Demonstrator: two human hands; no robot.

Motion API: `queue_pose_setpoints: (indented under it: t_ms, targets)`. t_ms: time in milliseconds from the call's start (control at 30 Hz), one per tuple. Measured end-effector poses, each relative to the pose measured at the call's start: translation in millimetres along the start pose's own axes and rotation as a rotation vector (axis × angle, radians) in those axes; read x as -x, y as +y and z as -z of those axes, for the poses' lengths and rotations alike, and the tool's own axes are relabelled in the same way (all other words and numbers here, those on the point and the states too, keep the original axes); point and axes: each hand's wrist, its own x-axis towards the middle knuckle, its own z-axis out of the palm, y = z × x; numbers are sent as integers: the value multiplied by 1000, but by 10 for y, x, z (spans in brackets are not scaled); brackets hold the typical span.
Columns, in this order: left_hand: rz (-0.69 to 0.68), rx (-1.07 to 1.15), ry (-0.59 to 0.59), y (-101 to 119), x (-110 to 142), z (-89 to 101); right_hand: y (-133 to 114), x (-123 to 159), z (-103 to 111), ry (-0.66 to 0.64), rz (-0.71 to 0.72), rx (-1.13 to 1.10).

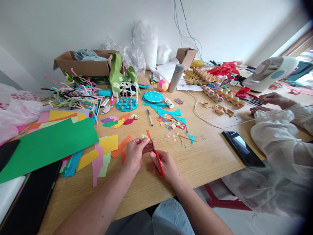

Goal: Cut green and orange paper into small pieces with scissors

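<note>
Between the fingers of my left hand (137,151) is a small strip of orange paper (148,134), pinched near its lower end. My right hand (167,164) is closed round the red handles of a pair of scissors (159,163), whose blades point up at the strip. Whether the blades touch the paper I cannot tell. Beyond my hands lie several colored paper fish (119,121) and a pen (150,118). A heap of paper scraps (171,123) is to the right. Orange and yellow paper pieces (109,144) lie left of my left hand.
Large green paper (51,147) covers other sheets at left. Pipe cleaners (70,93), a panda bag (124,80), a blue round base with posts (126,104), a glue bottle (169,102) and a flask (176,78) stand behind. At right are a phone (242,148) and another person's hands (275,101).
</note>
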Motion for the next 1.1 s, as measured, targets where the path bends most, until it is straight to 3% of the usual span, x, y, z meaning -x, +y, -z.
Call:
queue_pose_setpoints:
  t_ms: [1100]
  targets:
    - [34,-7,-61,-26,-4,13,-19,19,-31,27,-16,-52]
